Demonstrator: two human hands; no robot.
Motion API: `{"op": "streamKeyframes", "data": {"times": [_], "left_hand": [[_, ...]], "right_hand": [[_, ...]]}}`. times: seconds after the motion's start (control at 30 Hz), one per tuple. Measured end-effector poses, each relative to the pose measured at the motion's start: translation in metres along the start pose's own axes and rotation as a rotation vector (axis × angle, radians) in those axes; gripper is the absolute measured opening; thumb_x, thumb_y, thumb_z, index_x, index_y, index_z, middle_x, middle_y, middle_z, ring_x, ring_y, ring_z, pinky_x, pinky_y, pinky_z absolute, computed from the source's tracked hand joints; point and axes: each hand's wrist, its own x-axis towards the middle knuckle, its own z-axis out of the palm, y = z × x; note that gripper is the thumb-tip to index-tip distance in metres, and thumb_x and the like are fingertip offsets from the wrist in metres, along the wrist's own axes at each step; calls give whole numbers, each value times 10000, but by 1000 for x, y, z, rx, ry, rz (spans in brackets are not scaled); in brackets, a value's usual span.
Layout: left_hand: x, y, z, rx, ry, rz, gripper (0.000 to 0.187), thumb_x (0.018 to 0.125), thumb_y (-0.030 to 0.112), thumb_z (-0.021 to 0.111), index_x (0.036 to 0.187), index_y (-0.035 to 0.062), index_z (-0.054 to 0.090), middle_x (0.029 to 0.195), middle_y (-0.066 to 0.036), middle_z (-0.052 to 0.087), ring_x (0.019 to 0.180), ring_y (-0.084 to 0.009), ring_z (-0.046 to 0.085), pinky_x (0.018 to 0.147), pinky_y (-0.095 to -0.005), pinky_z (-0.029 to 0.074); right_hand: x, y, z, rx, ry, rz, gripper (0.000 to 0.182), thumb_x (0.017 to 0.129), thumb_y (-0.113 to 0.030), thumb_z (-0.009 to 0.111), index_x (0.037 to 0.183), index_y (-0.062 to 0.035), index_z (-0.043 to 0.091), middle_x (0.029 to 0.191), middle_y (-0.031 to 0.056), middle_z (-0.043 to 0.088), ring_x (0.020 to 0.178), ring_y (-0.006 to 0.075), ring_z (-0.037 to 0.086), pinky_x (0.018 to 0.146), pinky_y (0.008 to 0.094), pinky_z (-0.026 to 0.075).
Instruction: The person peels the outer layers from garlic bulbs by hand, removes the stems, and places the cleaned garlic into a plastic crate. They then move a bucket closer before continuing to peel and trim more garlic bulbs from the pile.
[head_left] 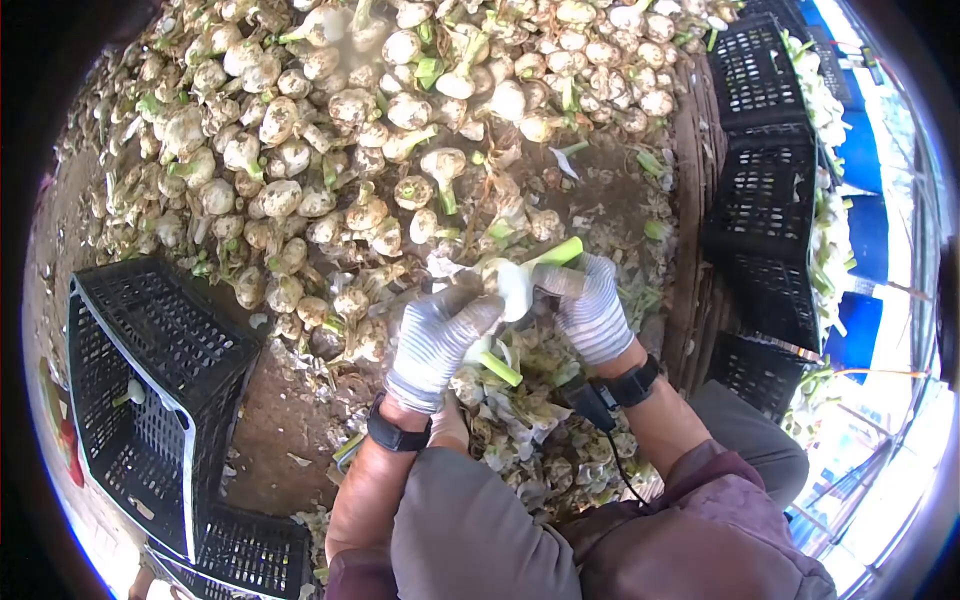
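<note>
Between my gloved hands is a white bulb (514,290) with a cut green stem (556,254) pointing up and right. My left hand (437,338), in a striped glove, pinches the bulb's left side. On the stem side, my right hand (592,308) has its fingers closed round the base of the green stem. Just below the hands lies another cut green stem (500,368), among pale peelings and leaf scraps (520,425).
A big heap of soil-marked bulbs (350,110) spreads ahead and left. Black crates (160,390) stand at the left. More black crates (765,190), with green-stemmed produce, line the right beside a wooden board (695,200). A black device with a cord (588,402) is near my right wrist.
</note>
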Motion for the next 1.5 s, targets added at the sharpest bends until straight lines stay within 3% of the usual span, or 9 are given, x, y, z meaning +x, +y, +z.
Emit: {"op": "streamKeyframes", "data": {"times": [0.2, 0.4, 0.63, 0.93, 1.13, 1.23, 1.3, 1.37, 1.5], "left_hand": [[5, -5, -8, 119, -111, -14, 244, 808, 213, 643, 877, -21, 647, 715, -37, 616, 640, -86, 549, 570, -225, 433], [3, -9, -12, 63, -147, -97, 258, 797, 198, 627, 871, -49, 640, 735, -64, 636, 677, -97, 590, 611, -231, 474], [2, -1, -9, 403, -116, 15, 213, 790, 152, 638, 879, -41, 649, 724, -38, 619, 643, -79, 553, 581, -223, 456], [0, -3, -12, -12, -130, -64, 259, 788, 150, 640, 934, -63, 636, 768, -67, 638, 668, -90, 567, 593, -227, 462], [5, -13, -9, 353, -77, 22, 192, 802, 138, 629, 850, -45, 661, 697, -37, 624, 620, -78, 545, 555, -219, 441], [8, -22, -10, 229, -77, -6, 190, 803, 125, 622, 862, -50, 666, 688, -34, 621, 600, -73, 542, 536, -216, 438], [16, -38, -14, 225, 10, -39, 183, 800, 98, 612, 881, -57, 667, 684, -36, 622, 602, -77, 552, 540, -207, 444], [16, -48, -17, 291, 13, -72, 223, 804, 67, 586, 976, -60, 648, 761, -56, 638, 659, -90, 575, 588, -205, 468], [1, -30, -11, 10, -106, -19, 432, 812, 62, 586, 1220, -51, 497, 1003, -94, 616, 822, -117, 585, 701, -232, 491]], "right_hand": [[-4, -1, -5, -261, -155, -168, 339, 756, -133, 707, 1050, 7, 613, 922, 60, 657, 847, 125, 599, 797, 280, 485], [-3, -1, -12, -321, -155, -220, 362, 749, -82, 701, 1086, 5, 599, 950, 55, 657, 885, 136, 600, 839, 282, 475], [-8, 1, -11, -604, -209, -362, 334, 743, -25, 667, 1071, -9, 610, 989, 67, 654, 920, 134, 595, 859, 283, 467], [-7, 6, -14, -362, -106, -211, 271, 752, -11, 643, 1023, -16, 620, 987, 75, 655, 924, 141, 594, 844, 283, 472], [-7, 6, -4, -683, -131, -539, 258, 720, -40, 679, 973, -10, 637, 879, 47, 659, 805, 129, 606, 754, 249, 468], [-5, 10, -12, -509, -139, -330, 243, 767, -23, 641, 1007, -5, 606, 969, 95, 647, 865, 151, 610, 803, 294, 496], [-2, 16, -15, 222, -145, -78, 286, 771, -57, 646, 1039, 19, 580, 961, 124, 643, 841, 175, 628, 755, 303, 527], [-6, 12, -13, 233, -41, -109, 344, 771, -111, 667, 1060, 40, 558, 952, 132, 644, 815, 197, 642, 712, 317, 551], [-1, 13, -18, 104, -170, -122, 351, 776, -137, 699, 1067, 14, 574, 944, 110, 647, 823, 179, 640, 720, 289, 544]]}}
